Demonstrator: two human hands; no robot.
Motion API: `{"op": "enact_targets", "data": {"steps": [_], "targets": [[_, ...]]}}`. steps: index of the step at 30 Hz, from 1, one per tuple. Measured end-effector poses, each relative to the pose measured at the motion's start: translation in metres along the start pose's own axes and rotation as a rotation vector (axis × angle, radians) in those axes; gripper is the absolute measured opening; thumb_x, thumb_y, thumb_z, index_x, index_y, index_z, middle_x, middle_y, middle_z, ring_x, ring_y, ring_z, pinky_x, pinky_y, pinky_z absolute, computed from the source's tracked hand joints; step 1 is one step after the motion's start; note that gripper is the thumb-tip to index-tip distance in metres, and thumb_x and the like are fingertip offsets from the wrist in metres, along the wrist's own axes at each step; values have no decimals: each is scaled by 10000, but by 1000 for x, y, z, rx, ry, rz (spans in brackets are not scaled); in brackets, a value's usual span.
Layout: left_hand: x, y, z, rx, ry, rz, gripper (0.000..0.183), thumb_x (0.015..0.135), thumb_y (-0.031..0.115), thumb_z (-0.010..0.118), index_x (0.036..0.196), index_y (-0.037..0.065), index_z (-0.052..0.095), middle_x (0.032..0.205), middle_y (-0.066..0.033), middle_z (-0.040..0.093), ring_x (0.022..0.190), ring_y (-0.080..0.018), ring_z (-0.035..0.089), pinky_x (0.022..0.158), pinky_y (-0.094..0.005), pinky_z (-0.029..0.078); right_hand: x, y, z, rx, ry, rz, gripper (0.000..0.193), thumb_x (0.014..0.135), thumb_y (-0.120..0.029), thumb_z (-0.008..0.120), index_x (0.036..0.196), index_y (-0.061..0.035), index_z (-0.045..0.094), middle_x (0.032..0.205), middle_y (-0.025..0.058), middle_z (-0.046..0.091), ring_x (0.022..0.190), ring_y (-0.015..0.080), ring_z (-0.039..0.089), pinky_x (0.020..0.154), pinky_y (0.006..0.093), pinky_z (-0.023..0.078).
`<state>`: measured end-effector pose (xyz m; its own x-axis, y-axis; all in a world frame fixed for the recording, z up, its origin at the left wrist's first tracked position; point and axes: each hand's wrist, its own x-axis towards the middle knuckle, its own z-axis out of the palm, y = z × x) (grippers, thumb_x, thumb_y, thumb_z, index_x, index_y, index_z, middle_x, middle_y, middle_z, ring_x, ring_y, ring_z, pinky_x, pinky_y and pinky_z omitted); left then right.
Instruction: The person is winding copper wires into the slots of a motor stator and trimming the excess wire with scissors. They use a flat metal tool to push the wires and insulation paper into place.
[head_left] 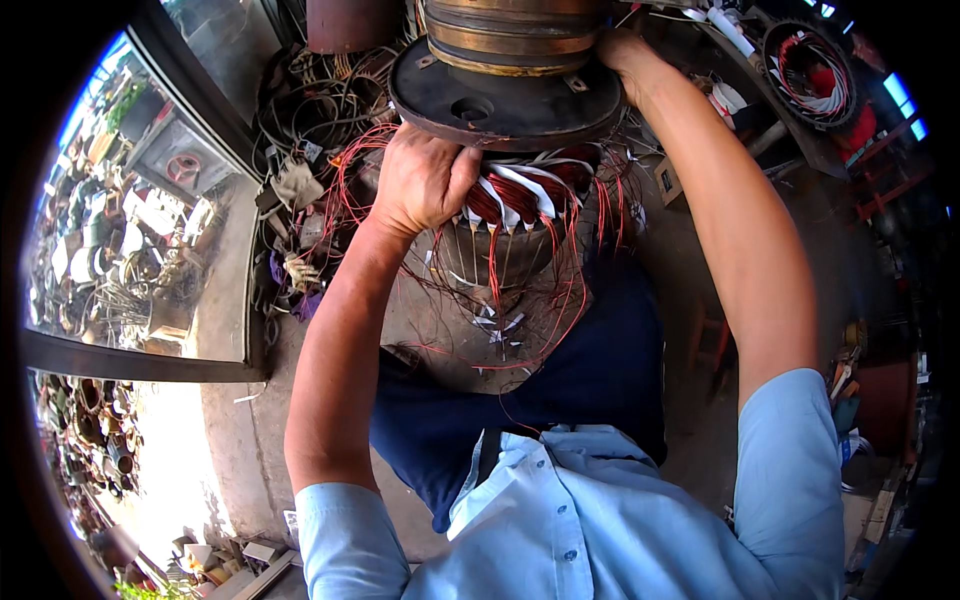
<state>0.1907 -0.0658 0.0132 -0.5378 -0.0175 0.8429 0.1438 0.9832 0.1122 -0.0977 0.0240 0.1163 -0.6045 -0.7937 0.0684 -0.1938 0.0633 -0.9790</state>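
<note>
A dark round plate (505,108) with a hole near its front edge carries a brass-coloured banded cylinder (515,38); both are tilted toward me. My left hand (430,178) is closed at the plate's left front rim, thumb below the edge, its fingertips hidden. My right hand (625,55) reaches up at the right side of the banded cylinder, its fingers hidden behind it. Just under the plate sits a round motor stator (510,255) with dark red coil windings (512,195) and white insulation strips. Several red lead wires (492,270) hang down its front.
Cables and scrap (320,90) heap up at the left behind. Gloves (298,270) lie near the metal-framed doorway (140,358). Another wound stator (810,75) stands at the far right. White paper scraps (500,325) litter the concrete floor between my legs.
</note>
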Motion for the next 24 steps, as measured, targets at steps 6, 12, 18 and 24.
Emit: {"op": "enact_targets", "data": {"steps": [6, 12, 18, 24], "targets": [[-1, 9, -14, 46, -172, -101, 263, 1018, 216, 585, 1164, 46, 722, 1095, -214, 714, 1051, -446, 641, 945, -506, 495, -43, 23, -10, 37, 208, 6, 322, 1037, -305, 680, 1202, -31, 639, 1028, 75, 732, 828, 185, 738, 684, 338, 584], [-9, 80, -7, 99, -1, -212, 338, 826, 6, 701, 1164, -1, 696, 1173, -204, 658, 1060, -429, 647, 956, -488, 536, -205, 80, -67, 231, 214, 20, 471, 1062, -431, 649, 1341, -65, 550, 999, 129, 762, 639, 141, 704, 506, 218, 485], [-37, 190, 34, 122, -180, -274, 499, 802, 80, 727, 1289, -6, 662, 1293, -174, 673, 1269, -371, 616, 1184, -575, 362, -337, 167, -43, 224, 158, 262, 491, 1060, -268, 665, 1427, -21, 452, 975, 148, 755, 565, 127, 657, 502, 200, 463], [-12, 208, 61, 268, -175, -313, 510, 846, 141, 735, 1320, -24, 644, 1317, -200, 652, 1253, -389, 607, 1071, -531, 423, -381, 163, -25, 269, 21, 233, 447, 1053, -68, 630, 1444, -31, 418, 1063, 174, 745, 732, 115, 677, 591, 223, 524]]}}
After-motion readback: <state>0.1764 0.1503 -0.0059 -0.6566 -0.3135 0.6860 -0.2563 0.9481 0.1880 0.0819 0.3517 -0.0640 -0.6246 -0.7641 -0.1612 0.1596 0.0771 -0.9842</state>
